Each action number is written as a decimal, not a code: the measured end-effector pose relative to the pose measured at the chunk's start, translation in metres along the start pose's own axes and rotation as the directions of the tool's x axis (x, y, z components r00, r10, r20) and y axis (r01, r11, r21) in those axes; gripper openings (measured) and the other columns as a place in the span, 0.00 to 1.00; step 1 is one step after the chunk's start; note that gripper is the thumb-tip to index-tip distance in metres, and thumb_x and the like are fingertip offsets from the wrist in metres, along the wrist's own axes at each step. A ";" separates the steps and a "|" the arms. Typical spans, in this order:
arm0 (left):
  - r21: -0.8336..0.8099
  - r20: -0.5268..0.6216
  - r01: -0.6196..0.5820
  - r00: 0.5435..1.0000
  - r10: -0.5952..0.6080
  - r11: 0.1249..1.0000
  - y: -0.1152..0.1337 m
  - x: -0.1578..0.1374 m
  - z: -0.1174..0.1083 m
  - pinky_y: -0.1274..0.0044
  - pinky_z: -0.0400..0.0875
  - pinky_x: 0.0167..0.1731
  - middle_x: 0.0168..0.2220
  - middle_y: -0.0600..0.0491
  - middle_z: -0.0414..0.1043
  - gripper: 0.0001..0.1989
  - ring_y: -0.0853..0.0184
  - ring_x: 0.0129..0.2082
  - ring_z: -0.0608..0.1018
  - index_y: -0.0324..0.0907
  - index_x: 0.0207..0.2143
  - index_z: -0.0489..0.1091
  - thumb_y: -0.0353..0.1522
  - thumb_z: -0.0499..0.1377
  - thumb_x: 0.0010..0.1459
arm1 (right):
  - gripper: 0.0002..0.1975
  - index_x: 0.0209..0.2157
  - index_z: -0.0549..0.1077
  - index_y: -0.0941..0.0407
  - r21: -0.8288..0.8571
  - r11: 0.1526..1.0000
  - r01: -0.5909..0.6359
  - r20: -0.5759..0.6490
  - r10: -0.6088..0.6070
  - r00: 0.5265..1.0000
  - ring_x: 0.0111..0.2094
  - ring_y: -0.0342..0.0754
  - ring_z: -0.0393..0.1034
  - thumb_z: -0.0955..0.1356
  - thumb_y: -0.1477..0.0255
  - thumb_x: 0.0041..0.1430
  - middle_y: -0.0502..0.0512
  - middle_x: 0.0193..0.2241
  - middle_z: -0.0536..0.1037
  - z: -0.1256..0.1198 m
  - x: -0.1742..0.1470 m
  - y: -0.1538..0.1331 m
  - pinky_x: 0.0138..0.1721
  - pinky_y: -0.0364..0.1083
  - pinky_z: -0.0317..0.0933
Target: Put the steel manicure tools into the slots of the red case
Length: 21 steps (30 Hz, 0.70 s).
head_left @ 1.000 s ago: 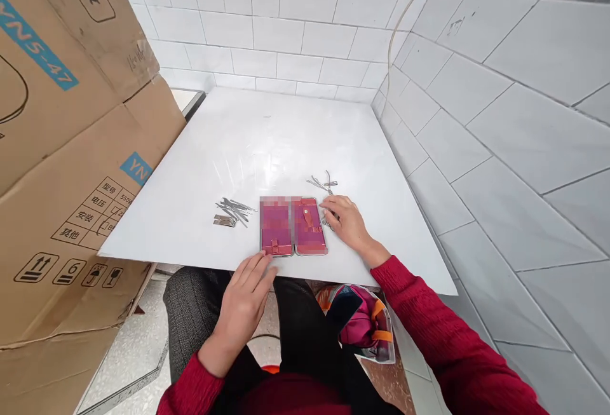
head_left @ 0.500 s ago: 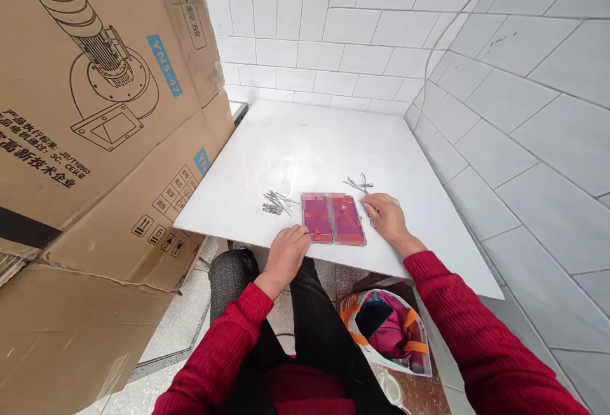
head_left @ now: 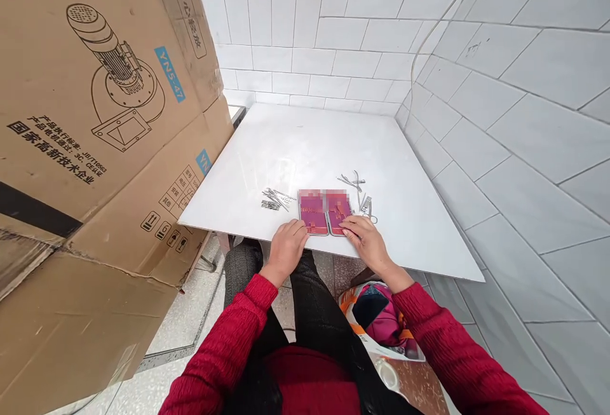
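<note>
An open manicure case (head_left: 313, 217) with a purple-red lining lies flat near the table's front edge; part of it is blurred out. My left hand (head_left: 288, 243) grips its lower left corner with curled fingers. At the lower right, my right hand (head_left: 366, 240) has thumb and fingers closed on the case's edge. Right of the case lie a nail clipper (head_left: 366, 204) and small scissors (head_left: 372, 218), with cuticle nippers (head_left: 355, 181) among thin metal tools just behind. To the left is a loose pile of slim metal tools (head_left: 277, 197).
The white table (head_left: 324, 142) reaches back to a tiled wall (head_left: 347, 34). A large cardboard box (head_left: 143, 167) stands along the left side. Below the table at right, a bag (head_left: 376, 316) with cloth in it sits near a pale round object (head_left: 387, 374).
My right hand has moved left and toward me, from the tools beside the case onto the case's right half. My left hand stays at the corner. The camera view has shifted slightly.
</note>
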State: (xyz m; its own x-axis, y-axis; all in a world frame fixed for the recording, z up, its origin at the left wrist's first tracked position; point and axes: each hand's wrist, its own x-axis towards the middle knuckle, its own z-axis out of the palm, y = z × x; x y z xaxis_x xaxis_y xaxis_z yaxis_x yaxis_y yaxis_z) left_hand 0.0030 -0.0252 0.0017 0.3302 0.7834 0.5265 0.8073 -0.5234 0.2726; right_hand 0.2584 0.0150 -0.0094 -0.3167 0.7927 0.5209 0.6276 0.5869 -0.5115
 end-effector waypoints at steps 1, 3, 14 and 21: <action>-0.007 -0.001 0.000 1.000 0.000 1.000 0.000 0.000 0.000 0.69 0.70 0.42 0.43 0.49 0.74 0.08 0.61 0.44 0.75 0.41 0.40 0.70 0.30 0.52 0.70 | 0.15 0.44 0.80 0.49 -0.003 1.000 0.001 0.001 -0.001 1.000 0.48 0.58 0.70 0.62 0.62 0.69 0.59 0.44 0.79 0.000 0.001 0.001 0.52 0.61 0.64; -0.025 -0.003 -0.003 1.000 0.003 1.000 0.000 -0.001 -0.001 0.69 0.70 0.43 0.43 0.49 0.74 0.08 0.61 0.44 0.75 0.41 0.41 0.70 0.30 0.51 0.70 | 0.15 0.45 0.80 0.49 -0.008 1.000 0.009 -0.002 -0.009 1.000 0.48 0.58 0.70 0.62 0.63 0.69 0.59 0.44 0.79 0.001 0.002 0.002 0.53 0.61 0.64; -0.085 0.005 -0.023 1.000 0.024 0.996 -0.012 0.000 -0.009 0.68 0.70 0.46 0.45 0.50 0.76 0.12 0.62 0.47 0.75 0.43 0.42 0.71 0.30 0.48 0.71 | 0.16 0.49 0.78 0.51 -0.064 0.998 0.000 0.014 0.001 1.000 0.49 0.58 0.67 0.62 0.63 0.70 0.60 0.45 0.76 0.008 0.010 -0.007 0.52 0.59 0.63; -0.067 -0.030 -0.029 0.999 0.027 0.997 -0.020 0.001 -0.007 0.67 0.70 0.48 0.46 0.49 0.77 0.09 0.60 0.48 0.75 0.42 0.43 0.71 0.30 0.51 0.70 | 0.19 0.54 0.76 0.53 -0.129 0.991 0.019 0.089 -0.007 0.996 0.53 0.58 0.64 0.64 0.60 0.69 0.61 0.49 0.73 0.013 0.019 -0.014 0.56 0.58 0.60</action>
State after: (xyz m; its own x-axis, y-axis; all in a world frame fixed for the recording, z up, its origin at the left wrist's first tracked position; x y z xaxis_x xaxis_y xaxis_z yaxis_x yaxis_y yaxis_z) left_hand -0.0166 -0.0161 0.0021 0.3372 0.7583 0.5579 0.7627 -0.5675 0.3103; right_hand 0.2342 0.0241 -0.0012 -0.3832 0.8001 0.4615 0.7084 0.5752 -0.4090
